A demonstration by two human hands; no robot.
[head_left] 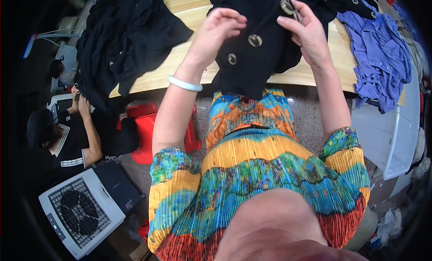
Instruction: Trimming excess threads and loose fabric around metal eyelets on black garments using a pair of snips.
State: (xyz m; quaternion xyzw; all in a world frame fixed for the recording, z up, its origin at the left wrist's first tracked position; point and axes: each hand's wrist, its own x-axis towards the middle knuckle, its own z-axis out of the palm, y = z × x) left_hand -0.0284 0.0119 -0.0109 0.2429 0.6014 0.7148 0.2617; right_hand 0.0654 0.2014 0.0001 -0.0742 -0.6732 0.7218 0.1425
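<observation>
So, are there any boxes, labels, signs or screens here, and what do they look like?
No labels, signs or lit screens show clearly.
White fan unit: lower left on the floor, boxy, white case with dark round grille.
White flat case: right edge, pale and slanted; what it is cannot be told.

Wooden table under heaped garments

Head-worn view, close, straight down.
</observation>
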